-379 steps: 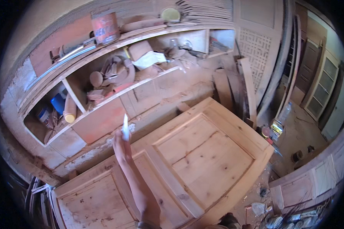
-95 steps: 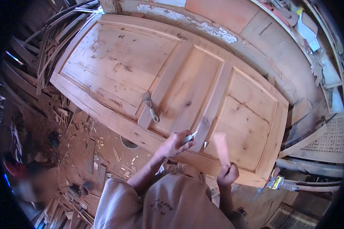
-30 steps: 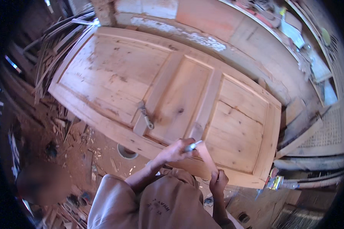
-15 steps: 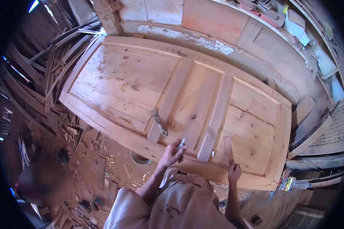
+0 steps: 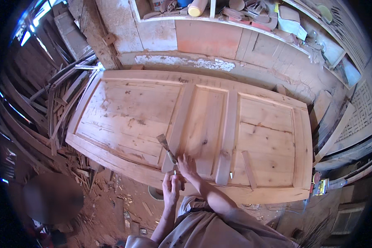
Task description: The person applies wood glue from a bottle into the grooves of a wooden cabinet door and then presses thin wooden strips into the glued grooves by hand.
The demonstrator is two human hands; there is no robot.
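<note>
A large panelled wooden door [image 5: 132, 111] lies flat before me. My left hand [image 5: 170, 191] is closed at the door's near edge around a small tube with a whitish tip [image 5: 175, 172], mostly hidden by the fingers. Just beside it, my right hand [image 5: 187, 166] is over the door with its fingers stretched out, close to the handle end of a putty knife [image 5: 168, 151]. Whether they touch the handle I cannot tell. The knife's blade points toward the left panel. A thin wooden strip [image 5: 249, 169] rests on the right panel. Left of it stands a small white pointed piece [image 5: 231, 175].
Behind the door is a wall with a cluttered shelf [image 5: 252, 24]. Scrap wood [image 5: 68, 95] is heaped at the left. A bucket [image 5: 155, 193] sits below the near edge. Boards and a lattice panel [image 5: 357, 124] lean at the right. A blurred round shape [image 5: 53, 202] is at lower left.
My right hand has let go of the wooden strip, now on the right panel, and crossed left to the putty knife. My left hand still holds the tube. The view has shifted.
</note>
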